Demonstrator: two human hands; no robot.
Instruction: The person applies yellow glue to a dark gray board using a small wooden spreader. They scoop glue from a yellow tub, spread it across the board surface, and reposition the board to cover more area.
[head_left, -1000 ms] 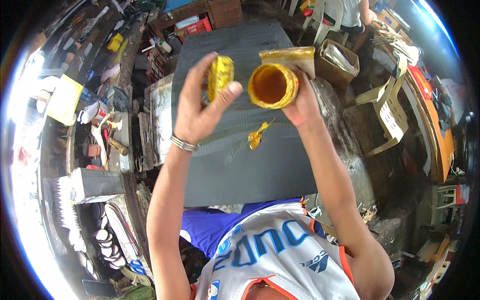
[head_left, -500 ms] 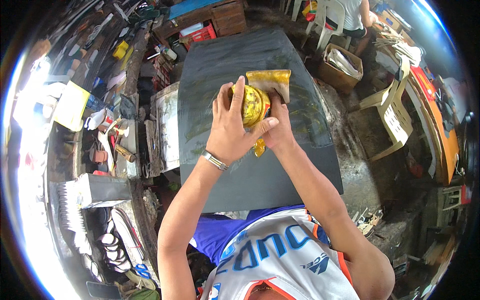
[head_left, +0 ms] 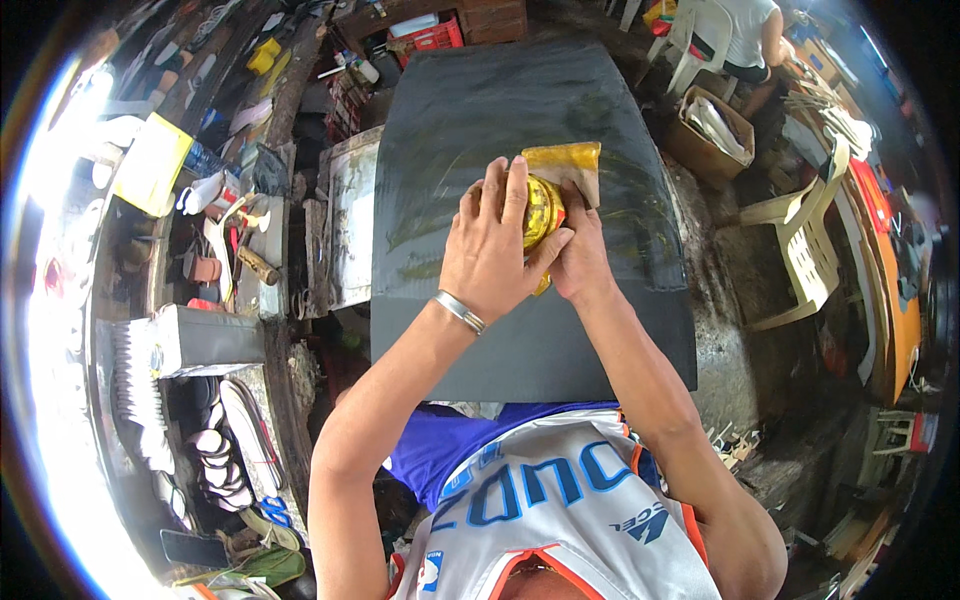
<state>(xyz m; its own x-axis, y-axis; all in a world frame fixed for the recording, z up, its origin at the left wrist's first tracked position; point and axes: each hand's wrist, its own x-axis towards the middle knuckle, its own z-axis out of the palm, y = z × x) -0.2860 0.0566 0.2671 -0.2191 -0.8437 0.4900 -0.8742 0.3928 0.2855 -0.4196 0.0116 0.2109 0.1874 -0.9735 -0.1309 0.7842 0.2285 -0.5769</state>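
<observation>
Both forearms rise from lower edge and converge over the dark sheet (head_left: 520, 330) lying flat in front of the torso. L hand (head_left: 495, 250), metal bracelet (head_left: 459, 311) at the wrist, is laid palm-down over the top of a yellow can (head_left: 545, 208), fingers (head_left: 512, 190) curled over it and thumb pressed against its side: closed on the can. R hand (head_left: 580, 255) grips the same can from the right/under side, so hands are together, touching each other around it. Can sits near sheet centre, slightly far of middle; contents not visible, top covered by L hand. Yellow-smeared scrap of paper (head_left: 570, 165) just beyond the can, touching it, partly under R fingers. Yellowish streaks on sheet L of the hands. Sheet's near edge by the torso, far edge near a red crate (head_left: 425, 38). L of sheet: cluttered bench (head_left: 215, 250) w/ tools, sandal soles lower down. R of sheet: rough ground, cardboard box (head_left: 712, 125) holding papers, pale plastic chair (head_left: 800, 235). Far R top: another person seated in white chair (head_left: 700, 30).
</observation>
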